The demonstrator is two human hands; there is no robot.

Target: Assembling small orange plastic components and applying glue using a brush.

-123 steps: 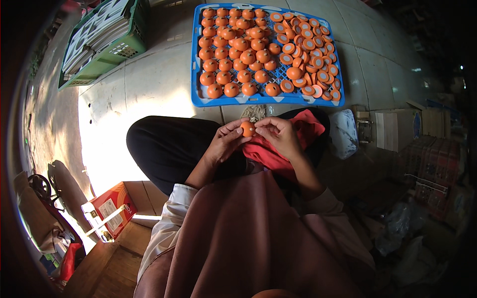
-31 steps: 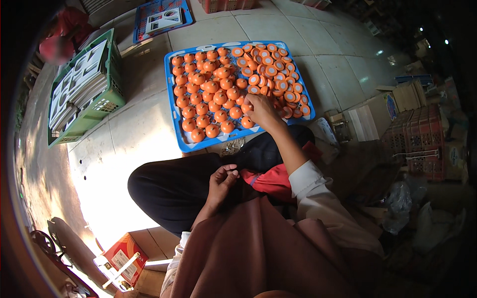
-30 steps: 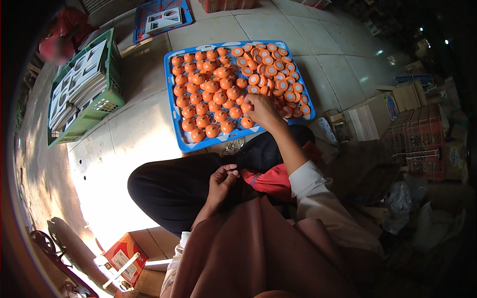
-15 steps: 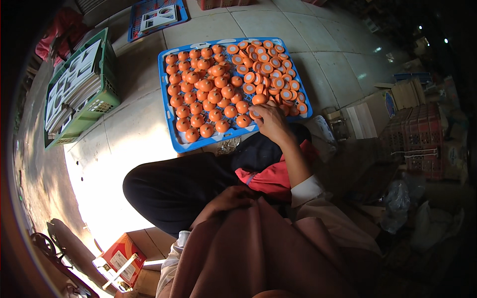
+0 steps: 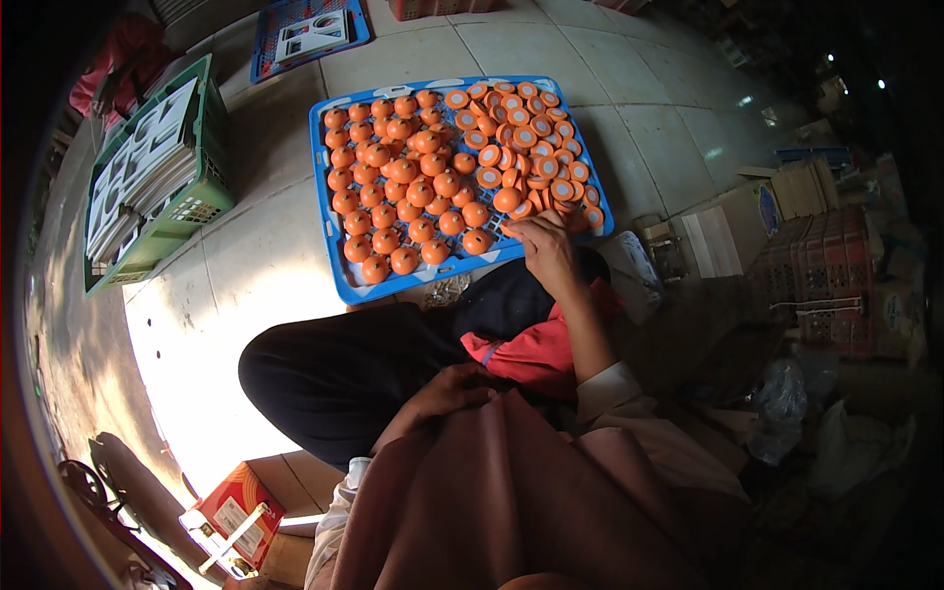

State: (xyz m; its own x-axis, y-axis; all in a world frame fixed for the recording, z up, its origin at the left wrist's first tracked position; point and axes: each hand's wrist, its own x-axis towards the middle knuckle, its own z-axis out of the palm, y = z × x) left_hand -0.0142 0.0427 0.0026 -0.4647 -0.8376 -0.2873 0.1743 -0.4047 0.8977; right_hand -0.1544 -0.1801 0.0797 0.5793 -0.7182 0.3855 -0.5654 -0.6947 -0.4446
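Observation:
A blue plastic tray lies on the tiled floor ahead of me, filled with several orange round pieces: domed ones on its left half, flat ring-faced ones on its right. My right hand reaches over the tray's near right corner, fingertips on the orange pieces there. My left hand rests low against my dark trouser leg, partly hidden by my brown garment; whether it holds anything I cannot tell. A red cloth lies on my lap.
A green crate with stacked printed sheets stands at the left. Another blue tray with cards lies at the back. Cardboard boxes and a woven crate crowd the right. An orange box sits near my left side.
Earlier both hands worked an orange piece over my lap. My right hand then reached out to the tray and has slid to its near right corner. My left hand dropped to my lap.

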